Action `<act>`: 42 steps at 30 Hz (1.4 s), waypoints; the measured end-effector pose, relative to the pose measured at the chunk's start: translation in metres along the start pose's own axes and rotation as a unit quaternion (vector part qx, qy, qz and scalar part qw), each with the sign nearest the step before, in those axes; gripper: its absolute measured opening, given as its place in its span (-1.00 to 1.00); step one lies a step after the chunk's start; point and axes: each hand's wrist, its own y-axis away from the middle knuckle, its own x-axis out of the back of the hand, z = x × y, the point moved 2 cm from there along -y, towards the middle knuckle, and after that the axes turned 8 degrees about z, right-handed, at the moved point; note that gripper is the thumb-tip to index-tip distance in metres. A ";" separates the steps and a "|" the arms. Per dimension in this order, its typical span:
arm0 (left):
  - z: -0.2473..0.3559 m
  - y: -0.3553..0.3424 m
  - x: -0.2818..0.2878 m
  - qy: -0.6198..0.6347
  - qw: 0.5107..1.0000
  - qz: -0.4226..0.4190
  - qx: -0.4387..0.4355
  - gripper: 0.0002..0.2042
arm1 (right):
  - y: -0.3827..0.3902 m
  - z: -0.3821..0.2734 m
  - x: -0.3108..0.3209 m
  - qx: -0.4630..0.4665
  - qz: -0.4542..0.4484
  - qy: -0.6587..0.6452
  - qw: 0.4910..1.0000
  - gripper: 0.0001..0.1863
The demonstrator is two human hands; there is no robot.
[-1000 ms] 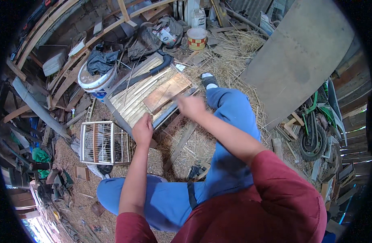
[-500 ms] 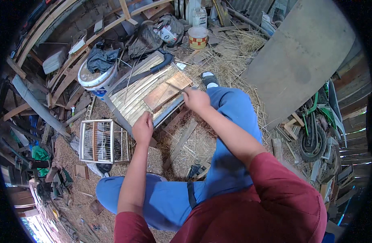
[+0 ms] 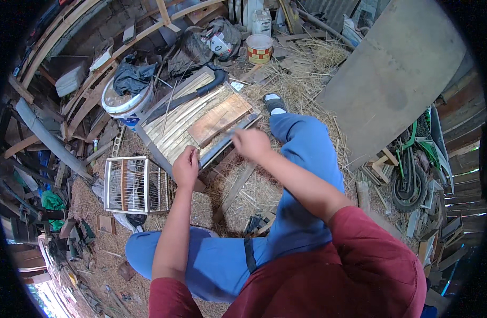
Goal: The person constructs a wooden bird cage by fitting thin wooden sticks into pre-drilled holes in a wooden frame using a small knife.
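A crate-like bench of light wooden slats (image 3: 166,139) stands before me, with a flat reddish-brown board (image 3: 220,117) lying on it. My left hand (image 3: 186,168) is closed in a pinch at the near left corner of that board; what its fingertips hold is hidden. My right hand (image 3: 252,144) is a fist just off the bench's near edge, smeared by motion. A thin dark tool, plain half a second ago, shows there now only as a faint blur. Across the slats lies a long dark tool with a curved black handle (image 3: 214,82).
To the left stand a white bucket topped with a black bag (image 3: 132,79) and a white wire cage (image 3: 135,185). A yellow-and-red tub (image 3: 259,50) is behind. A large grey panel (image 3: 394,79) leans at right, near a wheel (image 3: 410,185). Straw and wood scraps cover the floor.
My right hand has drawn back toward me, off the board and past the bench's near edge, taking the thin tool with it. My left hand has barely moved.
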 end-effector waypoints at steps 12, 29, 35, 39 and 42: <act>0.009 -0.002 0.001 -0.009 1.000 0.004 -0.029 -0.82 | -0.012 0.010 -0.007 -0.001 0.082 -0.011 0.997 -0.76; 0.005 0.002 -0.001 -0.033 0.999 0.003 -0.041 -0.87 | -0.013 0.024 0.000 -0.003 0.110 0.030 0.993 -0.76; 0.003 0.002 -0.001 -0.033 0.997 0.017 -0.063 -0.88 | -0.021 0.031 0.007 0.000 0.107 0.032 0.994 -0.78; -0.001 0.006 0.002 -0.008 0.997 0.040 -0.070 -0.87 | 0.007 0.005 -0.001 0.132 0.002 0.034 0.991 -0.76; 0.008 0.004 0.003 -0.029 0.998 0.008 -0.050 -0.87 | -0.022 0.036 0.004 0.030 0.058 0.067 0.996 -0.76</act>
